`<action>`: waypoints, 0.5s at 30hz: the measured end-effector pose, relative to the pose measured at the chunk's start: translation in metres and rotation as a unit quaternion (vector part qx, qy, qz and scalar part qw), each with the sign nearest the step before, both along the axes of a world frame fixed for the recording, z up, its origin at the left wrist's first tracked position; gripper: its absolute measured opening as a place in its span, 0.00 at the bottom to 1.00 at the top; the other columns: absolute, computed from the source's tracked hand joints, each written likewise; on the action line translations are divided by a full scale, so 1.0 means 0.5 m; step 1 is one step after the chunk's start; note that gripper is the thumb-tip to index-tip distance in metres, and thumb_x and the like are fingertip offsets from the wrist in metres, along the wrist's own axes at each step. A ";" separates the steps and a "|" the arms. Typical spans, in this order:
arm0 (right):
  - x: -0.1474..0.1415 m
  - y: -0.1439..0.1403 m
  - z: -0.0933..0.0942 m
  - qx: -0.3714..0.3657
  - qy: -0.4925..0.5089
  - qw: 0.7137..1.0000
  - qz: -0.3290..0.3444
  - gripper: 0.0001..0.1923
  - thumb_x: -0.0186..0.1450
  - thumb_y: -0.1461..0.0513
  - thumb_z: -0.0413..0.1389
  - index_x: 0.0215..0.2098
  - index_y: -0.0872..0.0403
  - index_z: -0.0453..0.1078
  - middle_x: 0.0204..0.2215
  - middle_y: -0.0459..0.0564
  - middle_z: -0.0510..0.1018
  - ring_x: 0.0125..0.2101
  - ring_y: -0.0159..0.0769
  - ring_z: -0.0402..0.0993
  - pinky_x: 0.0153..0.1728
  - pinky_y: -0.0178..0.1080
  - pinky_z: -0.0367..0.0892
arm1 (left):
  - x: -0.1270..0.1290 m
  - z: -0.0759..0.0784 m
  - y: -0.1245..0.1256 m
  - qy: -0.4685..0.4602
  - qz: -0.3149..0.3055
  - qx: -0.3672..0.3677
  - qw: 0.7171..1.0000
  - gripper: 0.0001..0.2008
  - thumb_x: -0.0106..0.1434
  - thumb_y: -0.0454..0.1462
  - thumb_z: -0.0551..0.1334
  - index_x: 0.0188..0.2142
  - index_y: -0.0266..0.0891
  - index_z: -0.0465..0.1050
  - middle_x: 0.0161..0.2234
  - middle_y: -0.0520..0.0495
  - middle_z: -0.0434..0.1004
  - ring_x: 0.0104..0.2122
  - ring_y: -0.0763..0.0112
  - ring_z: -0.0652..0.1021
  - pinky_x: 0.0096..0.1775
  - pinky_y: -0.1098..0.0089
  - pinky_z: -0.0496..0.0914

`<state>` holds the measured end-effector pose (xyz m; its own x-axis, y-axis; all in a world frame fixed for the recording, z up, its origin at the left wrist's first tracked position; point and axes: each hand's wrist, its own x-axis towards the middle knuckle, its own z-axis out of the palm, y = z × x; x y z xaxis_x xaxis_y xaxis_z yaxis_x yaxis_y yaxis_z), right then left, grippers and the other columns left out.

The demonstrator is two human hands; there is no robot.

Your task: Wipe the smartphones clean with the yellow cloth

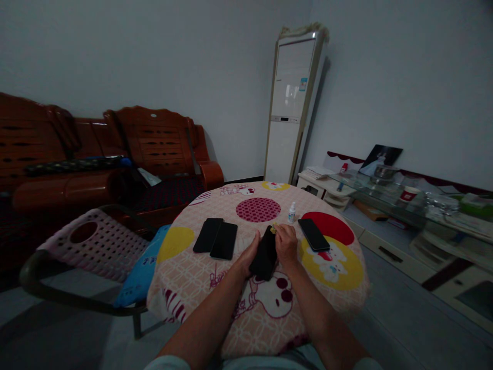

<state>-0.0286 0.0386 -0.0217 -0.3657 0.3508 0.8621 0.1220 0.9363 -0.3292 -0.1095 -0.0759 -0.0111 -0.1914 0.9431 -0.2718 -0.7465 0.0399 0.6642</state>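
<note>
A black phone (264, 254) lies on the round table's patterned cloth (215, 288) in front of me. My left hand (248, 255) holds its left edge. My right hand (285, 244) rests on the phone's upper right corner, fingers closed around a small yellowish thing (273, 227) that I cannot identify. Two more black phones (215, 239) lie side by side to the left. Another black phone (313, 234) lies to the right. A small white bottle (291, 212) stands just beyond my right hand.
A plastic chair with a pink perforated seat (92, 241) and a blue cushion (142, 267) stands left of the table. A wooden sofa (96, 159) lines the left wall. A tall white air conditioner (292, 108) stands in the corner, a cluttered glass TV stand (404, 205) at right.
</note>
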 end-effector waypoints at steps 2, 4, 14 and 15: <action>0.003 0.001 0.001 -0.008 0.005 1.000 -0.004 0.16 0.67 0.68 0.46 0.44 0.55 0.75 0.35 0.55 0.73 0.40 0.41 0.66 0.42 0.45 0.66 | -0.002 0.000 0.000 -0.023 0.004 0.006 1.000 0.31 0.64 0.56 0.51 0.48 0.31 0.72 0.33 0.37 0.80 0.28 0.61 0.80 0.32 0.66 0.73; 0.004 -0.001 0.002 -0.013 0.005 1.000 -0.001 0.16 0.66 0.69 0.46 0.43 0.55 0.75 0.35 0.54 0.73 0.39 0.41 0.66 0.41 0.45 0.66 | -0.004 -0.001 0.000 -0.042 0.015 0.003 0.999 0.30 0.64 0.55 0.52 0.47 0.30 0.73 0.33 0.36 0.80 0.29 0.61 0.80 0.33 0.66 0.73; 0.002 -0.066 -0.003 0.027 -0.030 0.995 0.090 0.17 0.63 0.72 0.47 0.42 0.57 0.74 0.34 0.55 0.72 0.38 0.40 0.66 0.40 0.42 0.67 | -0.034 -0.002 -0.007 -0.081 0.095 0.002 0.992 0.27 0.65 0.54 0.52 0.39 0.31 0.75 0.29 0.40 0.79 0.26 0.63 0.79 0.32 0.66 0.74; 0.005 -0.074 -0.003 0.032 -0.039 0.993 0.106 0.17 0.63 0.73 0.47 0.42 0.57 0.74 0.34 0.54 0.72 0.38 0.40 0.66 0.40 0.43 0.67 | -0.037 -0.002 -0.009 -0.083 0.102 0.002 0.991 0.27 0.65 0.54 0.52 0.37 0.31 0.74 0.28 0.40 0.79 0.25 0.64 0.79 0.31 0.67 0.74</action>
